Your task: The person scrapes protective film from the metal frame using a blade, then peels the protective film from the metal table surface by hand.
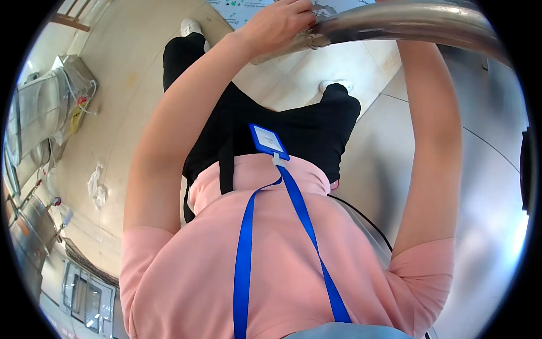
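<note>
My left hand (276, 24) is at the top edge, its fingers curled together at the left end of a thick, shiny curved metal bar or rim (406, 24). What those fingers hold, if anything, I cannot make out. My right forearm (426, 96) reaches up behind the metal piece. The right hand is almost wholly hidden by it and cut off by the frame. Beyond my left hand lies a pale printed sheet (237, 10) with green marks and lettering, partly out of view.
Below me are tiled floor (124, 101) and my legs in black trousers (282, 121). A smooth metallic surface (384, 164) fills the right side. At left stand plastic-covered equipment (42, 101) and a crumpled clear bag (97, 186) on the floor. A badge (266, 140) hangs from my blue lanyard.
</note>
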The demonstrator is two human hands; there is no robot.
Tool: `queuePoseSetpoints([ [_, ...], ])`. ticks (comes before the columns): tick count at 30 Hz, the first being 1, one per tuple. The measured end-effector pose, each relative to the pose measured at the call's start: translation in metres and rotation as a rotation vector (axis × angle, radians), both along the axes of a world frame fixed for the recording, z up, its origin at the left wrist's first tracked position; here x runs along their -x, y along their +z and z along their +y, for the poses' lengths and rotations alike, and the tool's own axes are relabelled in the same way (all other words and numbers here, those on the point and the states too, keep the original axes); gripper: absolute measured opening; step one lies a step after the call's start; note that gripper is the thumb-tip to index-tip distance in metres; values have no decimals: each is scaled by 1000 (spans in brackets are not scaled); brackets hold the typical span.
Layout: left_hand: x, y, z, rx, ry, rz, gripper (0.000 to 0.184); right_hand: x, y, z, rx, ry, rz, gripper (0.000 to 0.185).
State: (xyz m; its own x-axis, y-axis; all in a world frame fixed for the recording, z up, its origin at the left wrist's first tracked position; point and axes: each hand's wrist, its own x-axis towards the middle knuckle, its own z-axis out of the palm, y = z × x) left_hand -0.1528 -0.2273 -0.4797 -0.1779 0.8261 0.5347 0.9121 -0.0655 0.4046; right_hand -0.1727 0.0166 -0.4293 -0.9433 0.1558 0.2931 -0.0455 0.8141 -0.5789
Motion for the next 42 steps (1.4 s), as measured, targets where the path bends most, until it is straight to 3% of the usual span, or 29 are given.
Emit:
queuePoseSetpoints([
  [4,-1,-16,4,-85,68,10,14,-43,0,-15,173,-339,-22,26],
  [7,-2,-35,3,19,103,159,16,-93,-36,-11,412,-250,281,20],
  [8,-5,-46,0,-53,168,3,14,-109,-30,-27,-21,-271,271,16],
  [10,-12,-67,-9,-197,293,-304,10,-127,-28,-63,-132,-427,180,15],
  [12,-27,-65,-6,-156,408,-662,10,-142,-34,-95,431,-652,43,19],
  [14,-41,-56,3,-146,458,-999,13,-154,-45,-116,784,-635,13,15],
  [16,-54,-46,16,-164,431,-1322,19,-158,-45,-134,932,-689,-55,15],
  [17,-57,-33,16,-131,441,-1379,27,-158,-44,-139,941,-697,-44,15],
  [23,-55,-12,18,-84,488,-1634,28,-157,-39,-147,932,-702,-35,16],
  [32,-49,-2,19,38,555,-1660,16,-164,-43,-160,1078,-763,-60,14],
  [35,-48,-1,16,5,500,-1703,13,-163,-40,-173,1241,-738,-115,10],
  [42,-52,-3,10,-96,418,-1748,12,-162,-38,-183,1274,-723,-141,8],
])
